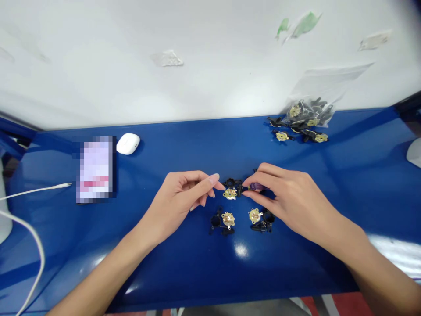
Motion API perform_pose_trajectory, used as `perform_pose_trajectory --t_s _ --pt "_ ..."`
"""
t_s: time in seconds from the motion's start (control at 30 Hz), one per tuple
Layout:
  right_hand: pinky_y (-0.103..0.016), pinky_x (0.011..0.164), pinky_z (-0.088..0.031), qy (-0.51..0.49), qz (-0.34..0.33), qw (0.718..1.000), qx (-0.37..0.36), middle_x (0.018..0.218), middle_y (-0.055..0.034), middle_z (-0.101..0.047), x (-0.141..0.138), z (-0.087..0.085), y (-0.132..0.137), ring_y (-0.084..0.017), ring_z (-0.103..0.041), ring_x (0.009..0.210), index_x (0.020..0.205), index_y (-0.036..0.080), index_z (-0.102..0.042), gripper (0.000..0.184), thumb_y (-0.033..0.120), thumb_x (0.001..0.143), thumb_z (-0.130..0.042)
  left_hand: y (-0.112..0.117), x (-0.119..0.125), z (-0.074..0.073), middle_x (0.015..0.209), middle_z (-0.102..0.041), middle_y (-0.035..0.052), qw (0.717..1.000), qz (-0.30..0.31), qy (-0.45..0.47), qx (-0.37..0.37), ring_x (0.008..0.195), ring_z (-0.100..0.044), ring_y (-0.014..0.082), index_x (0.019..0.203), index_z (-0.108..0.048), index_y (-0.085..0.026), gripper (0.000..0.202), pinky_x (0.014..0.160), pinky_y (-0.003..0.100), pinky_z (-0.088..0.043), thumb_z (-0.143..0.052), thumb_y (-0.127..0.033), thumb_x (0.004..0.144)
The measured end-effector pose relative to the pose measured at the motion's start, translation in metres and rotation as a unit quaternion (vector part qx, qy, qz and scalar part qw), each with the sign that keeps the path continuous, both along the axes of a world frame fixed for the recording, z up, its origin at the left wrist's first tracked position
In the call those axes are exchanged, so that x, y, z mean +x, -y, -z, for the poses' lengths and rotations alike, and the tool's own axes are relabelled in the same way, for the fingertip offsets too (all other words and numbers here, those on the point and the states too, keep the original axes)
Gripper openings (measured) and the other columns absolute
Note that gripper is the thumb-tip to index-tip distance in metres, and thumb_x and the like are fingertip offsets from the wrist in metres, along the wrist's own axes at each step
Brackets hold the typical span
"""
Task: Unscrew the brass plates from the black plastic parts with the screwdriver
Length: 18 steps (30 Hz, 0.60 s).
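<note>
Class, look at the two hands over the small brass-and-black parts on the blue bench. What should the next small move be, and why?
Probably the left hand should close its fingertips on the round brass-faced disc and steady it: the fingertips are right beside it, while the right hand pinches a small purple object up against the black plastic piece next to that disc.

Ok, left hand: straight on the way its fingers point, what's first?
Probably the brass-faced disc on the black plastic part, right at the left hand's fingertips; depth is unclear, so they may already touch.
</note>
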State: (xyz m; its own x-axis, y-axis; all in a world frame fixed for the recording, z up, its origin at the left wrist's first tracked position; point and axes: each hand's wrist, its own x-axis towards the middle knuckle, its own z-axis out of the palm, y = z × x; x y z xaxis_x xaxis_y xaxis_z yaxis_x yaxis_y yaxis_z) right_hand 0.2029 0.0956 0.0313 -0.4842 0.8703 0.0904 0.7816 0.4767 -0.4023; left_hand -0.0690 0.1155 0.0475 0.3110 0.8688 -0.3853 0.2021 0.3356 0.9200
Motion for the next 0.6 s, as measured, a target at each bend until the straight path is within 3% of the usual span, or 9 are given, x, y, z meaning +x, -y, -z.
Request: perform_pose_trajectory --t_s 0.6 --pt "-0.034 0.068 -0.054 -0.010 0.004 1.000 0.015 0.101 -0.0012 -0.072 -0.0015 0.0009 -0.0001 -0.017 -0.071 0.072 0.116 0.022 -0.078 0.010 0.023 0.109 -0.072 0.0012 0.0013 -0.0023 0.073 -0.067 0.0033 0.999 -0.006 0.049 -0.009 0.065 -0.056 0.0133 0.092 -0.090 -0.018 0.042 0.055 0.025 -0.040 -0.076 -0.055 0.105"
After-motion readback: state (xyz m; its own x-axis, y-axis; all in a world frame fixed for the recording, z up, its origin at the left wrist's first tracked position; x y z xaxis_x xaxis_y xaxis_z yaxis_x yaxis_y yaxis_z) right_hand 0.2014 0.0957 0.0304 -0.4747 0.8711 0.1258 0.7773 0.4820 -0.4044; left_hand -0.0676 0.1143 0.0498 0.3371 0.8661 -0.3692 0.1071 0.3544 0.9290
